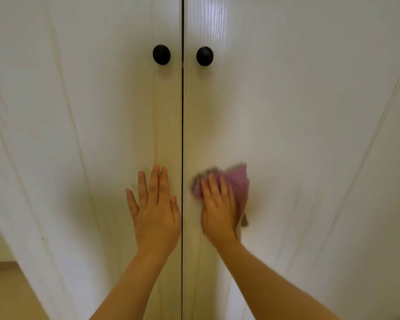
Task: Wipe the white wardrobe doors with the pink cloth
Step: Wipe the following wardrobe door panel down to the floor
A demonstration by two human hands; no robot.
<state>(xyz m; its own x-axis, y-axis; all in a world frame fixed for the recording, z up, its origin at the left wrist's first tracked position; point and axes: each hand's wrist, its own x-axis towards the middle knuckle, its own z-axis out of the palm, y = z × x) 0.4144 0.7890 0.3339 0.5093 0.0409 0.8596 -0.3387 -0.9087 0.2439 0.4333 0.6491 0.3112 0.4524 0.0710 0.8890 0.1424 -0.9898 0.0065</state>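
Note:
Two white wardrobe doors fill the view, the left door (pixel 90 123) and the right door (pixel 298 123), split by a dark vertical gap. My left hand (pixel 155 209) lies flat on the left door beside the gap, fingers straight and pointing up. My right hand (pixel 219 211) presses the pink cloth (pixel 237 183) flat against the right door, close to the gap. The cloth sticks out above and to the right of my fingers and looks blurred. A small corner of it hangs below the hand.
Two round black knobs, the left knob (pixel 161 54) and the right knob (pixel 204 56), sit well above my hands on either side of the gap. A strip of pale floor (pixel 7 292) shows at the bottom left past the left door's edge.

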